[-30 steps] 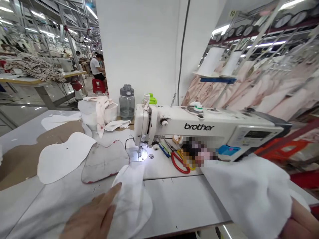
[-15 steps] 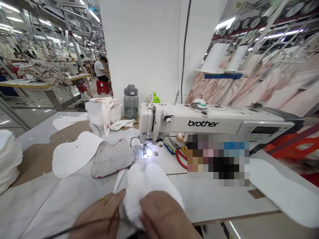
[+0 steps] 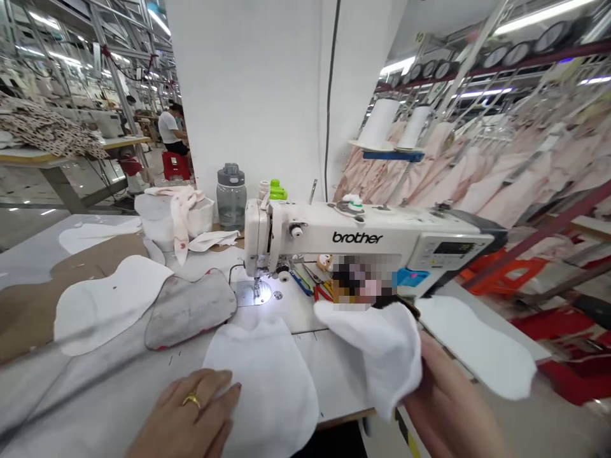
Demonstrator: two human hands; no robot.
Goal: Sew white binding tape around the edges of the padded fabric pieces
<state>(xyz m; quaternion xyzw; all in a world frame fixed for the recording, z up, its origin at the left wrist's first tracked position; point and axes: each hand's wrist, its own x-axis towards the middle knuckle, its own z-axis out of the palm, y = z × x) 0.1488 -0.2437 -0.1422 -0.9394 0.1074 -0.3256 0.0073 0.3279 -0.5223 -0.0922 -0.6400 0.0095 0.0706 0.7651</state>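
Panel (image 3: pixel 267 388), white: flat on the tabletop (image 3: pixel 334 362), under and right of the left hand (image 3: pixel 186 413); its fingers lie open across the near-left edge. Right hand (image 3: pixel 449 388): fingers closed on a second panel (image 3: pixel 382 350), raised and creased, hanging left of them. Tub (image 3: pixel 157 226): well beyond the left fingers and slightly left; pink cloth (image 3: pixel 180 216) draped over its rim, inside not visible. Bottle (image 3: pixel 231 207): right of tub, straight beyond the left fingertips; lid on, clear wall, fill level cannot be told.
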